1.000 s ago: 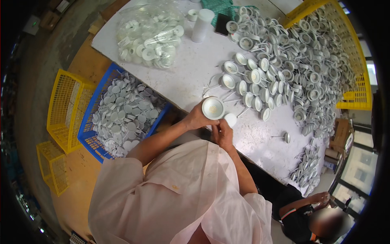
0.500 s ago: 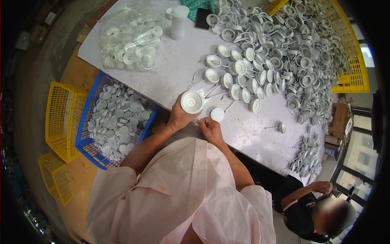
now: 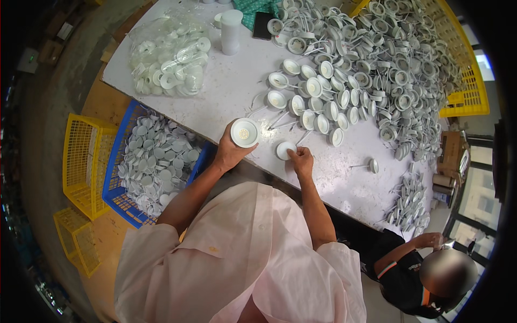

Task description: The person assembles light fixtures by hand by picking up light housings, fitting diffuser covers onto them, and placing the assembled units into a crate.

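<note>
My left hand (image 3: 230,154), at the table's near edge, is wrapped round a white round downlight housing (image 3: 245,133). The open face of the housing is turned up, showing a pale board with small yellowish dots. My right hand (image 3: 303,160) pinches the right edge of a white round disc-shaped piece (image 3: 284,151) on the table, beside the housing. Part of that edge is hidden by my fingers. Beyond both hands lie several white cup-shaped lamp housings (image 3: 314,87) with leads.
A big heap of lamp housings (image 3: 398,75) spills from a yellow crate (image 3: 471,89) at right. A bag of translucent discs (image 3: 169,62), a white cylinder (image 3: 231,32) and a phone (image 3: 262,26) stand far left. The blue basket (image 3: 114,185) holds white discs. A co-worker (image 3: 409,274) sits lower right.
My left hand and the housing have shifted slightly left. My right hand has moved right and up from beside the housing, and now grips the white disc-shaped piece.
</note>
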`<state>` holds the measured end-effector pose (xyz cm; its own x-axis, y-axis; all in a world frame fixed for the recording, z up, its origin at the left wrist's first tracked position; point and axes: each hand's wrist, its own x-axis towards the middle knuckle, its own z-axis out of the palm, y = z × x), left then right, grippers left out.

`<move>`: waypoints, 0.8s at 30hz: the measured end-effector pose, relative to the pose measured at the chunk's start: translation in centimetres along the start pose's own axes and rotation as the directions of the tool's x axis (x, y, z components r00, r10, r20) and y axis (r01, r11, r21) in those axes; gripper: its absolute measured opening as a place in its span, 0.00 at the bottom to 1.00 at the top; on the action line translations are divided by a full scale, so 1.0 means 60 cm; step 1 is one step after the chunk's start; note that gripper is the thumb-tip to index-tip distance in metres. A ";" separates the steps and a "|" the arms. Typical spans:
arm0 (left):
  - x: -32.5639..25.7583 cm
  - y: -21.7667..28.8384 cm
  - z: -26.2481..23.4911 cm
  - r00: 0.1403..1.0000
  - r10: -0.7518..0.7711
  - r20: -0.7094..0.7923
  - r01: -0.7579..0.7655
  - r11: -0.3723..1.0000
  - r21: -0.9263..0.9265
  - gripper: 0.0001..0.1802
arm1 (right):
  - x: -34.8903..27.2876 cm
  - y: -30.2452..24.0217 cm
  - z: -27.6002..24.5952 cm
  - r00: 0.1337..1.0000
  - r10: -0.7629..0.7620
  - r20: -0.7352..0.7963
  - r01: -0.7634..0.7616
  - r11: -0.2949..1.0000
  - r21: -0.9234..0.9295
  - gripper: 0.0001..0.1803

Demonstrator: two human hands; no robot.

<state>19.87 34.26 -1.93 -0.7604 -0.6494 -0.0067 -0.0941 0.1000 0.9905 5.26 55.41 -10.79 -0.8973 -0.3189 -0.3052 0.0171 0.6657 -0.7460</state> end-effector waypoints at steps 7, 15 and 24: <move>-0.003 0.005 -0.002 0.997 -0.032 0.071 0.036 0.998 -0.057 0.39 | -0.030 -0.018 -0.034 0.932 0.255 0.259 -0.361 0.728 0.583 0.08; -0.001 0.038 0.023 0.982 0.017 0.186 -0.011 0.999 -0.033 0.40 | -0.076 -0.110 -0.080 0.906 0.180 0.383 -0.422 0.436 0.795 0.04; -0.005 0.051 0.064 0.915 -0.035 0.401 0.062 0.997 -0.056 0.41 | -0.103 -0.141 -0.091 0.927 0.103 0.361 -0.361 0.510 0.781 0.05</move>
<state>17.34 37.62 0.60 -0.9505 -0.2957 -0.0957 -0.1054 0.0172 0.9943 8.28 55.41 0.65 -0.6704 -0.4710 -0.5733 0.6769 -0.0718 -0.7325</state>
